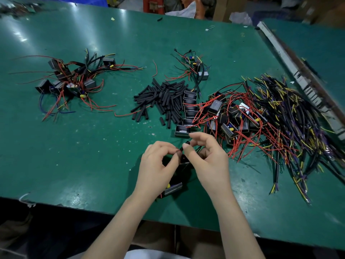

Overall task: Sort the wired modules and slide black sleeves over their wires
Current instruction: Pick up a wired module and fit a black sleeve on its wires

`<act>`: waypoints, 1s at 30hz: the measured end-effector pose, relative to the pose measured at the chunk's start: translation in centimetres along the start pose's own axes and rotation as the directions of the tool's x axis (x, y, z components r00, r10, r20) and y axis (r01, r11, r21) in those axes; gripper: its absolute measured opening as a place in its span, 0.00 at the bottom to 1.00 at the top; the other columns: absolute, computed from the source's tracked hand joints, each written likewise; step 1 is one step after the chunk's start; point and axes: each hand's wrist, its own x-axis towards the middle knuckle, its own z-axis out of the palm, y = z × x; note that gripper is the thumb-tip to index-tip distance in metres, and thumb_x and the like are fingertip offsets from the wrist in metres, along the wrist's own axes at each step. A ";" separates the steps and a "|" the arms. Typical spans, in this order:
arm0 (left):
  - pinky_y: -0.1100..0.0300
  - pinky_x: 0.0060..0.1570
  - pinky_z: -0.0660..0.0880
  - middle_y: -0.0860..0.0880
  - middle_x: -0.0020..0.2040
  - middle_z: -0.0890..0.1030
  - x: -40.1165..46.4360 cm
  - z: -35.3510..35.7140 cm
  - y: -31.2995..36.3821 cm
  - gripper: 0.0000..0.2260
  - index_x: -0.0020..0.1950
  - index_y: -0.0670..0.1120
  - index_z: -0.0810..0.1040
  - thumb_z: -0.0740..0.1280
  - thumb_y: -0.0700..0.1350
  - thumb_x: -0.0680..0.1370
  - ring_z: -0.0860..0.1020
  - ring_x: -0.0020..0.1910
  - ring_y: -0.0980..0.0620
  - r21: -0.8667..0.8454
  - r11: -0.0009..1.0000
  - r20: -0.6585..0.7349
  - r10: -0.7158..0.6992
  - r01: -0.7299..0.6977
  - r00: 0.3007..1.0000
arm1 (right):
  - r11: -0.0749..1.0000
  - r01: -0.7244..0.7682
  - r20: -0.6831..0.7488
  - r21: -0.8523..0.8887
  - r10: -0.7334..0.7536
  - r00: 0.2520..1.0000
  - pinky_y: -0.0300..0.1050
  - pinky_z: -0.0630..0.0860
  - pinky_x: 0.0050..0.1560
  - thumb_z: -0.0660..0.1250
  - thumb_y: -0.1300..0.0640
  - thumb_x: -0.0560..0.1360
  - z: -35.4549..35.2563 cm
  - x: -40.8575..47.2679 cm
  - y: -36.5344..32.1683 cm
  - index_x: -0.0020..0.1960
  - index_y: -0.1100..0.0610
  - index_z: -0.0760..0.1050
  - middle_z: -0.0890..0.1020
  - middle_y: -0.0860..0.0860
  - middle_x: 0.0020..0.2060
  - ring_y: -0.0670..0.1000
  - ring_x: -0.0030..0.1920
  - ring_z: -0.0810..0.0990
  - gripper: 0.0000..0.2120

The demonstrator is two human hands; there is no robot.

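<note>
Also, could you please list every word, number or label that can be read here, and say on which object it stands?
None can be read.
White label on a module in the right pile: print too blurred.
Pale sticker on the module nearest the hands: too small to read.
Worn dark marks on the white strip at the table's right edge: not legible.

No legible text, brand, number or sign appears anywhere. The white labels [244, 106] on modules in the right-hand pile [233, 116] (near the sleeve heap) are too small and blurred to read.
</note>
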 end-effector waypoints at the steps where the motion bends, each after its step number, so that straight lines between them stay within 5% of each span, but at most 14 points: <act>1: 0.51 0.53 0.73 0.57 0.44 0.78 0.0 -0.1 0.0 0.02 0.41 0.46 0.82 0.71 0.41 0.74 0.76 0.49 0.58 -0.014 1.000 -0.010 0.019 -0.019 1.000 | 1.000 -0.018 -0.003 0.010 0.018 1.000 0.39 0.68 0.34 0.72 0.58 0.73 0.0 0.0 0.0 0.51 0.42 0.76 0.79 0.38 0.39 0.44 0.30 0.65 0.13; 4: 0.54 0.51 0.73 0.56 0.44 0.78 -0.1 -0.1 0.0 0.03 0.41 0.47 0.81 0.71 0.41 0.74 0.76 0.49 0.55 -0.037 0.997 -0.018 0.073 -0.073 0.997 | 0.998 -0.049 0.002 0.036 0.049 0.999 0.44 0.70 0.36 0.72 0.59 0.72 0.0 0.4 -0.4 0.50 0.43 0.77 0.79 0.39 0.38 0.47 0.31 0.66 0.12; 13: 0.55 0.51 0.73 0.55 0.44 0.78 0.2 -0.1 -0.2 0.05 0.42 0.45 0.82 0.68 0.45 0.74 0.77 0.48 0.53 -0.066 0.994 -0.053 0.079 -0.083 0.995 | 0.997 -0.065 0.077 -0.047 0.068 0.995 0.40 0.69 0.36 0.73 0.57 0.71 -0.8 1.2 -1.6 0.43 0.45 0.79 0.81 0.36 0.35 0.40 0.29 0.69 0.08; 17: 0.52 0.51 0.73 0.54 0.44 0.78 0.1 -0.2 0.1 0.03 0.41 0.44 0.81 0.70 0.42 0.75 0.77 0.47 0.53 -0.060 0.994 -0.052 0.089 -0.092 0.995 | 0.999 -0.031 0.120 -0.016 0.033 0.992 0.48 0.76 0.39 0.70 0.53 0.75 -1.0 0.7 -2.3 0.41 0.45 0.81 0.82 0.39 0.35 0.40 0.32 0.74 0.05; 23: 0.48 0.56 0.70 0.59 0.52 0.79 0.2 -0.9 1.3 0.16 0.57 0.54 0.79 0.65 0.59 0.72 0.74 0.55 0.55 0.009 0.997 0.044 0.073 -0.074 0.996 | 0.990 0.080 0.095 -0.115 -0.070 0.993 0.32 0.71 0.43 0.71 0.56 0.74 -1.3 0.7 -3.2 0.41 0.47 0.81 0.80 0.45 0.43 0.47 0.41 0.77 0.05; 30: 0.42 0.49 0.72 0.56 0.44 0.81 1.1 -1.4 2.4 0.10 0.42 0.47 0.84 0.67 0.51 0.74 0.76 0.49 0.49 0.036 0.990 -0.018 0.133 -0.133 0.991 | 0.962 0.230 0.011 -0.150 -0.231 0.973 0.32 0.69 0.48 0.70 0.60 0.75 -1.5 1.6 -4.5 0.41 0.54 0.81 0.78 0.44 0.41 0.39 0.44 0.76 0.04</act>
